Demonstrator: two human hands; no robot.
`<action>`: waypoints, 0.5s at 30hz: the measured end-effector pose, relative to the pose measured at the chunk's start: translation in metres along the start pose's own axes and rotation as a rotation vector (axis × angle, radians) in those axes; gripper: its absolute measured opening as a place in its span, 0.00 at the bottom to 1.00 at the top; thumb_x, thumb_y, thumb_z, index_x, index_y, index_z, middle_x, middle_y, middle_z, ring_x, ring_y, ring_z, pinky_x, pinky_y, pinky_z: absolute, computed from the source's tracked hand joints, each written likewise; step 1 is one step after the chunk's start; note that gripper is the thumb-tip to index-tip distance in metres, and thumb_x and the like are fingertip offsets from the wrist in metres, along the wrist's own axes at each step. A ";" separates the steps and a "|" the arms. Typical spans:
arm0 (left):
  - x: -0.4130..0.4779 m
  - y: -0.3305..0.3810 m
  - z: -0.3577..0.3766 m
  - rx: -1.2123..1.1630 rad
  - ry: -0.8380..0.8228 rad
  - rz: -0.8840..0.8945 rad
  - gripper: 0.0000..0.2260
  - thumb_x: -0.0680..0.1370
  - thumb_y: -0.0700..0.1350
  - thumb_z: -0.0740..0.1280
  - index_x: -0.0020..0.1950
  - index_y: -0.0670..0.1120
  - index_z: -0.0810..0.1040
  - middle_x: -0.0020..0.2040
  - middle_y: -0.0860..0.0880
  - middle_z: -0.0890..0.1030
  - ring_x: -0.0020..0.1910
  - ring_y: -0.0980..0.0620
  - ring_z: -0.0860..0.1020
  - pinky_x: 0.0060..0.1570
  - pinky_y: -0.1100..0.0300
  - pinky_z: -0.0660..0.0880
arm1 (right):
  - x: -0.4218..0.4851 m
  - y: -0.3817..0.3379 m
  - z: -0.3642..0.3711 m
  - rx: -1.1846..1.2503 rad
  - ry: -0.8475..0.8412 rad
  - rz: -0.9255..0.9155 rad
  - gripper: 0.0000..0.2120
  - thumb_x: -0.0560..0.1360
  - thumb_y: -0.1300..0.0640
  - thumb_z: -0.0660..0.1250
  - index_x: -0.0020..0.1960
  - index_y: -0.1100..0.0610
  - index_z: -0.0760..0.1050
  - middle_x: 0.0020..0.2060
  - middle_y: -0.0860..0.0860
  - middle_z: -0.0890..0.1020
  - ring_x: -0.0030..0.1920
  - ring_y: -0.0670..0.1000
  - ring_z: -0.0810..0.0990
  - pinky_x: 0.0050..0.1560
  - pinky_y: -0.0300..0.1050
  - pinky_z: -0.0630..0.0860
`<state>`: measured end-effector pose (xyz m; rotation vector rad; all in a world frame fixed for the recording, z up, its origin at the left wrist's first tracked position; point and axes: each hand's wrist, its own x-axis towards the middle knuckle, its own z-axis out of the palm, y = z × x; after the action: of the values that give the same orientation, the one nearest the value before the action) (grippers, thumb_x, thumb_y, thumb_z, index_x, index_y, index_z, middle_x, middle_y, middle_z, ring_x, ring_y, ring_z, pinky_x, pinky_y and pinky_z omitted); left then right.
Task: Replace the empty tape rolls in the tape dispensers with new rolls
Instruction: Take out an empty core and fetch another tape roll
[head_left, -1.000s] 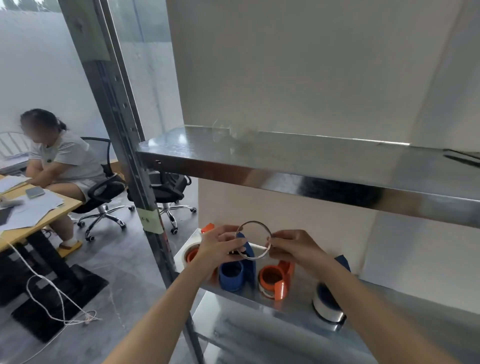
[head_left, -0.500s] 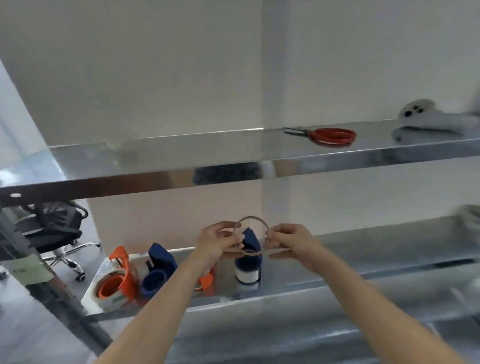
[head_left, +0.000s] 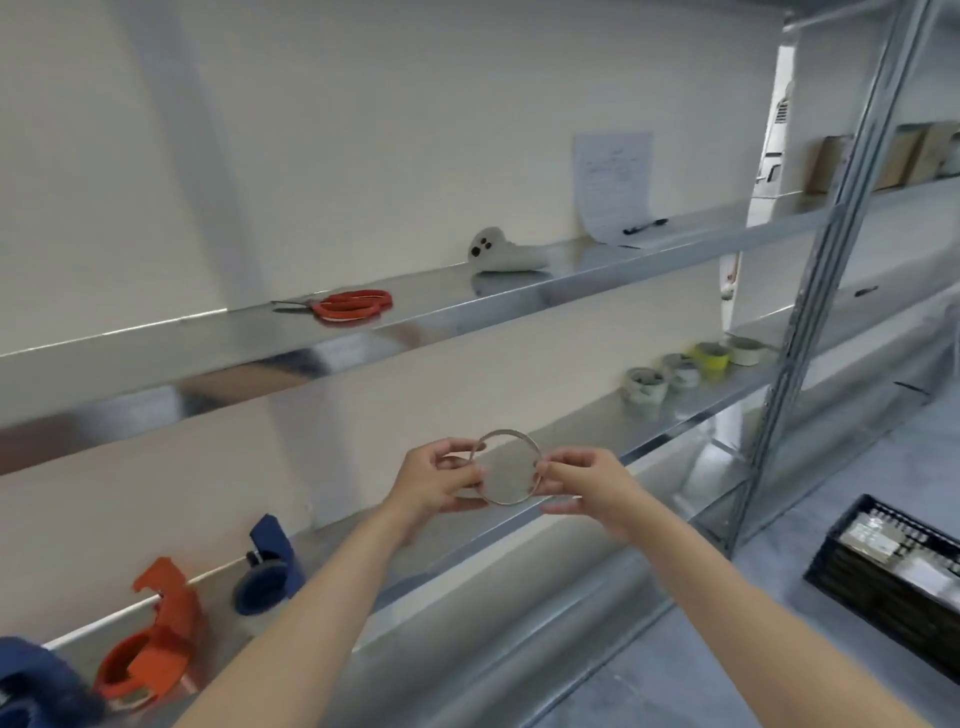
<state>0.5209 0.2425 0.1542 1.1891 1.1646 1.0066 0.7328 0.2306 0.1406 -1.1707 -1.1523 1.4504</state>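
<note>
I hold a thin empty tape core ring (head_left: 519, 435) upright in front of the middle metal shelf (head_left: 597, 431). My left hand (head_left: 439, 480) pinches its left side and my right hand (head_left: 587, 486) pinches its right side. On that shelf at the lower left stand an orange tape dispenser (head_left: 156, 644), a blue dispenser (head_left: 267, 569) and another blue dispenser (head_left: 31, 686) cut off by the frame edge. Several tape rolls (head_left: 691, 366), grey, white and yellow, sit further right on the same shelf.
The upper shelf (head_left: 208, 338) carries red-handled scissors (head_left: 348, 306), a white handheld controller (head_left: 506, 252), a pen (head_left: 644, 226) and a paper sheet (head_left: 613, 182). A metal upright (head_left: 810, 291) stands at the right. A black crate (head_left: 893, 571) sits on the floor.
The view has swung right along the shelving: the dispensers slid to the lower left and the tape rolls and crate came into sight. Both hands keep pinching the ring.
</note>
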 end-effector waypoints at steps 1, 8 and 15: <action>0.008 -0.001 0.020 0.001 -0.010 0.003 0.13 0.72 0.31 0.70 0.55 0.38 0.79 0.41 0.40 0.78 0.35 0.50 0.80 0.43 0.45 0.81 | -0.001 0.001 -0.020 -0.004 0.016 -0.004 0.05 0.75 0.63 0.69 0.48 0.64 0.80 0.41 0.57 0.83 0.42 0.54 0.84 0.42 0.48 0.83; 0.058 -0.006 0.195 -0.029 -0.125 0.003 0.15 0.72 0.30 0.70 0.58 0.37 0.77 0.40 0.42 0.79 0.32 0.52 0.80 0.37 0.50 0.82 | -0.022 -0.010 -0.195 -0.004 0.162 -0.005 0.04 0.75 0.63 0.69 0.48 0.64 0.79 0.39 0.58 0.83 0.40 0.53 0.85 0.46 0.46 0.83; 0.088 0.013 0.312 -0.014 -0.253 0.009 0.13 0.72 0.31 0.71 0.55 0.40 0.78 0.39 0.41 0.78 0.32 0.51 0.80 0.39 0.50 0.82 | -0.048 -0.033 -0.305 0.031 0.279 -0.033 0.10 0.75 0.64 0.69 0.53 0.69 0.78 0.41 0.60 0.84 0.39 0.53 0.85 0.42 0.44 0.83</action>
<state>0.8429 0.2849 0.1565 1.2703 0.9522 0.8416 1.0430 0.2237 0.1456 -1.2804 -0.9475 1.2303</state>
